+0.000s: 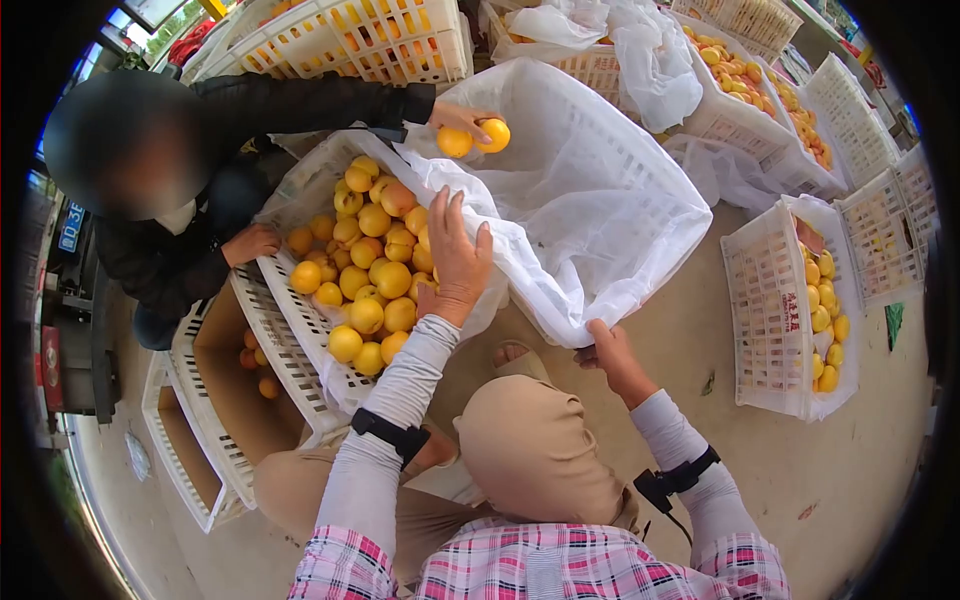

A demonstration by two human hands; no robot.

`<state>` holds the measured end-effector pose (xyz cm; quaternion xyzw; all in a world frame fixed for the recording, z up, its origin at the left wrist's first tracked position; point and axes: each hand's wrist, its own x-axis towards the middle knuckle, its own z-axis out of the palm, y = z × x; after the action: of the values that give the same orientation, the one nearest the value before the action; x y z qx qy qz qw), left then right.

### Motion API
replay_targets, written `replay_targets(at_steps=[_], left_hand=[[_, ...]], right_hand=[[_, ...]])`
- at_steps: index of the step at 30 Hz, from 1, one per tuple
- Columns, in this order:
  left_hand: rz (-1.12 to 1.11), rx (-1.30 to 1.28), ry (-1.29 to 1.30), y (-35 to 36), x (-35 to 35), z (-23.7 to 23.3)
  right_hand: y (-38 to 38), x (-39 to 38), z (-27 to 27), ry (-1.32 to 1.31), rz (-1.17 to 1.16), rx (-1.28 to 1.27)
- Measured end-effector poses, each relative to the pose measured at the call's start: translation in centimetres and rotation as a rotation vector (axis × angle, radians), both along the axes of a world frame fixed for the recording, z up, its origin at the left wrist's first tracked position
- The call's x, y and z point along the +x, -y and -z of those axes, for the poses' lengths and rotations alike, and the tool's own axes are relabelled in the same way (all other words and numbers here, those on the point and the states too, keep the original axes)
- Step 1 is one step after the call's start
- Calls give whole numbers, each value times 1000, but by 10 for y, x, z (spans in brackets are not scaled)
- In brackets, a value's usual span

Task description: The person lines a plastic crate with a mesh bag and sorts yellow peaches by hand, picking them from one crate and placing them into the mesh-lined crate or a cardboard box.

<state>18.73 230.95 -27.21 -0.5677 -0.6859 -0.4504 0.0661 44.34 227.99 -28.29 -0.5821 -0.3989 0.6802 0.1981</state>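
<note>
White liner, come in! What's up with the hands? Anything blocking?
Right hand gripping white liner at near corner. Left hand open beside liner's edge. Possibly in the way: co-worker's hand over liner, holding two yellow fruits.

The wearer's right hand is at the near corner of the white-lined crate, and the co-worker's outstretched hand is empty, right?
No: the co-worker's outstretched hand isn't empty; the head view shows it holding two yellow fruits. The wearer's right hand is at the white-lined crate's near corner.

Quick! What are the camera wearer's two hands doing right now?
Left hand: open, beside the white liner.
Right hand: closed on the white liner's near corner.
</note>
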Motion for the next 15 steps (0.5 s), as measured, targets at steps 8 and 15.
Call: replay_targets(at_steps=[8, 15], left_hand=[[-100, -368, -132, -26, 3, 14], [-156, -271, -119, -26, 5, 32]], right_hand=[[6, -2, 10, 7, 11, 67], [-3, 0, 11, 55, -54, 52]])
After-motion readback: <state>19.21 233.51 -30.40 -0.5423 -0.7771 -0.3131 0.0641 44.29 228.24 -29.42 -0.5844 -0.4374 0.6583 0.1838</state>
